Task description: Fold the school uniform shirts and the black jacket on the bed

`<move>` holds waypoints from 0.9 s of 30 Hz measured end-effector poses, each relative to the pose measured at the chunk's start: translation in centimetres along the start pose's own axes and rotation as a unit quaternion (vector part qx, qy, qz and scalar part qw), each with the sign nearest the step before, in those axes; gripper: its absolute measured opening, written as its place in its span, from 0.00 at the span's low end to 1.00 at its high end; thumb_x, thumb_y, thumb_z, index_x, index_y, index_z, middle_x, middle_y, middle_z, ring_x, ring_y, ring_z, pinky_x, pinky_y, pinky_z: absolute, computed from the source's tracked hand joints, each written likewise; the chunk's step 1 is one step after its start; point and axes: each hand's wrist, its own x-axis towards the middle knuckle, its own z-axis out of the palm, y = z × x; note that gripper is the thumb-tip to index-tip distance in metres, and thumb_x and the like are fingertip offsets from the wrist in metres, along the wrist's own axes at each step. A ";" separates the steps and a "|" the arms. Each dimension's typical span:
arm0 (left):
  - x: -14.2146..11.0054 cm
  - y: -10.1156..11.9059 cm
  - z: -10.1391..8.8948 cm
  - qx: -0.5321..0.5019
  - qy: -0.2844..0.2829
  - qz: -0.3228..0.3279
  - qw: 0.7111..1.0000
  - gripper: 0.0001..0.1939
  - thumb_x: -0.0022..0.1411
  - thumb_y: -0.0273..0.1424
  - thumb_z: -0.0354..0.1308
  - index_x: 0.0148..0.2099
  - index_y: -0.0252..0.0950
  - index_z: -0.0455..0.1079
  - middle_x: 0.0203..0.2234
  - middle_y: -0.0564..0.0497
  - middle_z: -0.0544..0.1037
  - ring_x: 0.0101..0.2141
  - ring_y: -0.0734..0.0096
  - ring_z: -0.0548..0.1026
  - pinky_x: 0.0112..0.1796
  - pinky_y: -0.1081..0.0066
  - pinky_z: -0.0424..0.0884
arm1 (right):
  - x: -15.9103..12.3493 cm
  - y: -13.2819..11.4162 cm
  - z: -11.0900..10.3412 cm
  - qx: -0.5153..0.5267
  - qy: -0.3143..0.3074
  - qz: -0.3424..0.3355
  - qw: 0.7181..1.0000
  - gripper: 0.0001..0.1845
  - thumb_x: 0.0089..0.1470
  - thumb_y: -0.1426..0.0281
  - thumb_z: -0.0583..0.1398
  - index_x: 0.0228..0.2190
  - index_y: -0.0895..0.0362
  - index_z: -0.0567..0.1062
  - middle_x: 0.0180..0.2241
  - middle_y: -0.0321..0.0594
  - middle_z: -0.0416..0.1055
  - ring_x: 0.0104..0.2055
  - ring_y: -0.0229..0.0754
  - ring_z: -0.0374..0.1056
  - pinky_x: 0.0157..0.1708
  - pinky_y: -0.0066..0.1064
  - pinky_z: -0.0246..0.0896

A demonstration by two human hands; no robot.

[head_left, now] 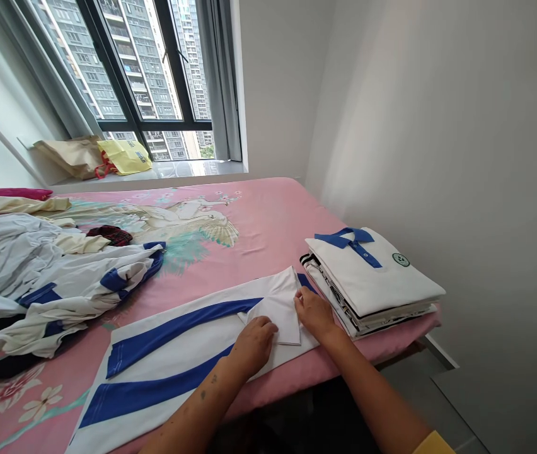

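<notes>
A white shirt with blue bands (174, 343) lies spread along the near edge of the bed, one short white sleeve folded over onto its body. My left hand (254, 343) has its fingers curled together on the lower left edge of that sleeve. At the sleeve's right edge, my right hand (314, 312) pinches the cloth, close to a bit of blue fabric. Just right of my right hand, a white polo shirt with a blue collar (382, 280) and a round green badge tops a pile of folded clothes (339, 309).
A loose heap of white and blue clothes (55, 271) covers the left of the pink patterned bedsheet (268, 214). The wall (467, 189) rises close behind the pile. A brown paper bag (72, 156) and a yellow bag (127, 156) sit on the windowsill.
</notes>
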 end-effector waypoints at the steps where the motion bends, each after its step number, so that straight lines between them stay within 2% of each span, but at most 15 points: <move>1: 0.6 -0.1 0.6 0.010 0.026 -0.003 1.000 0.16 0.60 0.22 0.45 0.44 0.38 0.71 0.42 0.45 0.74 0.46 0.64 0.70 0.48 0.64 0.67 | 0.2 -0.7 0.0 0.010 0.023 -0.033 0.999 0.15 0.59 0.66 0.47 0.41 0.55 0.70 0.40 0.44 0.72 0.43 0.43 0.67 0.42 0.31 0.57; 3: 1.7 -0.5 1.9 0.054 0.072 -0.028 0.996 0.19 0.60 0.22 0.44 0.51 0.36 0.67 0.51 0.43 0.70 0.54 0.60 0.64 0.54 0.57 0.60 | 0.8 -2.3 0.5 0.023 0.048 -0.108 0.993 0.18 0.60 0.67 0.45 0.47 0.57 0.68 0.49 0.45 0.68 0.52 0.42 0.61 0.52 0.31 0.52; 4: 2.2 -0.7 2.7 0.080 0.084 -0.053 0.992 0.21 0.61 0.24 0.44 0.55 0.35 0.65 0.54 0.42 0.67 0.57 0.57 0.60 0.56 0.52 0.56 | 1.2 -3.0 0.9 0.019 0.039 -0.140 0.989 0.21 0.60 0.67 0.44 0.50 0.59 0.66 0.53 0.46 0.64 0.57 0.42 0.56 0.57 0.33 0.46; 6: 2.6 -1.2 4.0 0.118 0.086 -0.115 0.983 0.24 0.62 0.29 0.44 0.60 0.33 0.58 0.58 0.41 0.63 0.60 0.52 0.54 0.57 0.46 0.48 | 2.2 -4.0 2.0 -0.008 -0.019 -0.177 0.984 0.26 0.61 0.64 0.43 0.57 0.62 0.59 0.60 0.47 0.54 0.63 0.43 0.44 0.62 0.39 0.31; 8: 2.5 -1.6 5.0 0.134 0.073 -0.158 0.976 0.27 0.63 0.35 0.44 0.63 0.34 0.54 0.60 0.43 0.60 0.61 0.49 0.50 0.58 0.44 0.43 | 3.5 -4.2 3.0 -0.042 -0.091 -0.174 0.980 0.30 0.62 0.60 0.40 0.60 0.62 0.54 0.63 0.45 0.47 0.65 0.44 0.36 0.62 0.44 0.20; 11: 2.0 -1.8 5.6 0.142 0.055 -0.177 0.972 0.28 0.62 0.37 0.44 0.64 0.39 0.52 0.62 0.48 0.55 0.63 0.52 0.46 0.59 0.46 0.37 | 5.5 -3.4 3.8 -0.076 -0.144 -0.121 0.979 0.33 0.61 0.57 0.39 0.61 0.63 0.50 0.64 0.46 0.42 0.66 0.46 0.32 0.61 0.50 0.15; 13: 2.0 -1.7 5.3 0.137 0.042 -0.181 0.973 0.28 0.62 0.38 0.44 0.63 0.40 0.54 0.63 0.49 0.53 0.63 0.52 0.46 0.59 0.46 0.37 | 6.4 -2.8 3.7 -0.089 -0.121 -0.083 0.985 0.33 0.61 0.58 0.39 0.61 0.65 0.48 0.64 0.47 0.39 0.66 0.47 0.30 0.60 0.52 0.14; 15: 2.1 -1.8 4.5 0.114 0.028 -0.185 0.976 0.27 0.62 0.38 0.45 0.62 0.40 0.56 0.62 0.48 0.55 0.62 0.52 0.48 0.59 0.44 0.40 | 6.4 -2.5 3.5 -0.100 -0.075 -0.073 0.989 0.33 0.61 0.59 0.38 0.62 0.65 0.47 0.64 0.47 0.40 0.66 0.47 0.30 0.60 0.52 0.13; 18: 2.5 -3.1 2.2 0.084 0.033 -0.185 0.979 0.23 0.63 0.33 0.42 0.60 0.38 0.59 0.59 0.47 0.62 0.61 0.59 0.54 0.59 0.47 0.44 | 5.3 -2.8 3.2 -0.109 -0.036 -0.118 0.986 0.30 0.62 0.60 0.39 0.60 0.62 0.54 0.62 0.47 0.49 0.65 0.46 0.38 0.60 0.50 0.13; 21: 2.2 -6.0 -0.2 0.086 0.042 -0.192 0.977 0.22 0.65 0.30 0.39 0.58 0.38 0.62 0.58 0.48 0.64 0.60 0.64 0.56 0.59 0.50 0.45 | 4.2 -3.7 3.3 -0.105 -0.059 -0.152 0.981 0.27 0.62 0.62 0.40 0.56 0.61 0.61 0.59 0.48 0.55 0.63 0.46 0.45 0.61 0.47 0.21; 23: 1.5 -8.3 -1.2 0.093 0.015 -0.208 0.974 0.21 0.65 0.34 0.39 0.58 0.40 0.61 0.59 0.49 0.62 0.60 0.62 0.55 0.59 0.46 0.42 | 4.1 -4.2 3.8 -0.086 -0.088 -0.173 0.977 0.28 0.62 0.62 0.40 0.56 0.61 0.62 0.60 0.48 0.55 0.63 0.45 0.45 0.62 0.44 0.28; 25: 0.7 -10.3 -1.3 0.107 -0.013 -0.225 0.968 0.24 0.65 0.40 0.41 0.61 0.42 0.57 0.61 0.49 0.58 0.61 0.59 0.52 0.58 0.42 0.39 | 4.5 -4.6 4.5 -0.060 -0.131 -0.211 0.967 0.29 0.62 0.60 0.39 0.58 0.59 0.59 0.61 0.44 0.51 0.64 0.43 0.42 0.62 0.42 0.32; 27: 0.1 -11.8 -0.9 0.125 -0.023 -0.235 0.964 0.29 0.63 0.45 0.42 0.64 0.42 0.52 0.63 0.48 0.53 0.62 0.56 0.48 0.58 0.42 0.37 | 5.1 -4.9 5.4 -0.049 -0.174 -0.237 0.955 0.30 0.61 0.57 0.40 0.60 0.57 0.54 0.63 0.41 0.46 0.65 0.42 0.38 0.62 0.41 0.31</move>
